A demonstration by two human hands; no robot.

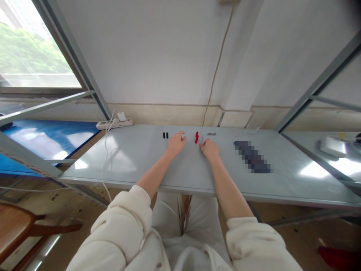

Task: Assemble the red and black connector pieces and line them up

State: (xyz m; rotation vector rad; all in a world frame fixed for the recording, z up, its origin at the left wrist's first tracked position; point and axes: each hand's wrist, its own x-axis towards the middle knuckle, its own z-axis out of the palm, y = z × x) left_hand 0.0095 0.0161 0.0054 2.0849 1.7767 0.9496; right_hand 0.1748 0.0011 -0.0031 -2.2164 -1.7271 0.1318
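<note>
My left hand (177, 143) is over the middle of the grey table (141, 162). Its fingers are curved, with a gap between thumb and forefinger and nothing visible in it. Just left of it stand two small black cylinders (165, 135). My right hand (210, 149) rests on the table with its fingers drawn together. A faint, whitish see-through piece (201, 139) shows at its fingertips, too indistinct to name. Small red cylinders (196, 137) are between my hands, nearer the right one. Behind my right hand lies a short row of small grey metal pieces (211, 134).
A white power strip (114, 123) with a plug lies at the table's back left, its cable (105, 158) hanging over the front edge. To the right is a dark pixelated object (252, 157). Metal frame posts rise at both ends. A wooden chair (17, 226) is at lower left.
</note>
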